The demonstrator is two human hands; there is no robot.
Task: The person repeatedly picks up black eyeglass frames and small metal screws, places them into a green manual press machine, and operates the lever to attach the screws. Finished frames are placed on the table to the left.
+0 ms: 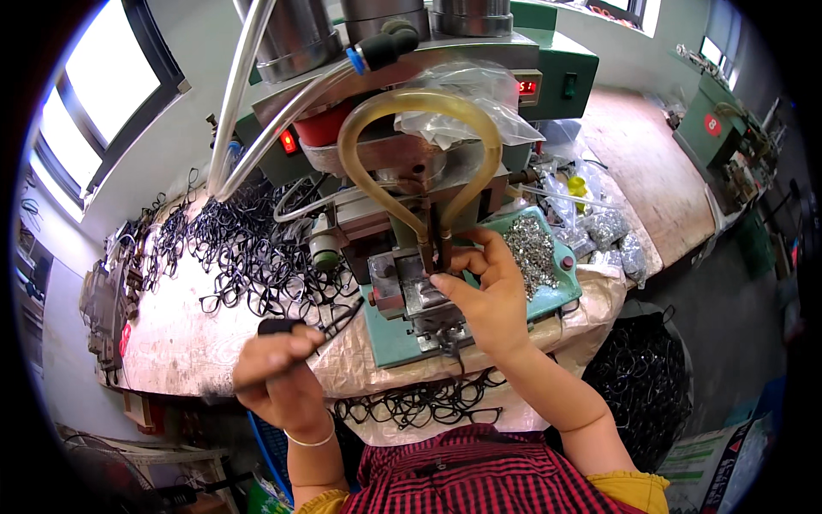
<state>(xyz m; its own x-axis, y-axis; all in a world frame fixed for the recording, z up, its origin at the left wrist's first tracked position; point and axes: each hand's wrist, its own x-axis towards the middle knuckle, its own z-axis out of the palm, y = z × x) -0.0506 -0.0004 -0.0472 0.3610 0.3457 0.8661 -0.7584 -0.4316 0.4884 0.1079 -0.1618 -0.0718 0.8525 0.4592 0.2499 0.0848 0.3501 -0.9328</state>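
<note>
My left hand [278, 377] is raised in front of the table, fingers closed round a slim dark tool [342, 321]. The tool is blurred by motion; its thin end points up toward the machine. A short black piece [281, 326] shows at the fingertips. My right hand [488, 295] reaches to the small metal fixture [424, 295] of a bench machine, thumb and fingers bent in beside its two upright rods [435, 248]. What those fingers pinch is hidden or too small to name. A turquoise tray [561, 283] holding many small metal parts [529, 248] lies just right of this hand.
Many black glasses frames [257, 248] heap left of the machine; more [428, 403] lie along the front edge. A thick hose [419, 96] loops above the fixture. Bagged metal parts [608, 231] sit at right. A large dark-filled bag [642, 377] stands below right.
</note>
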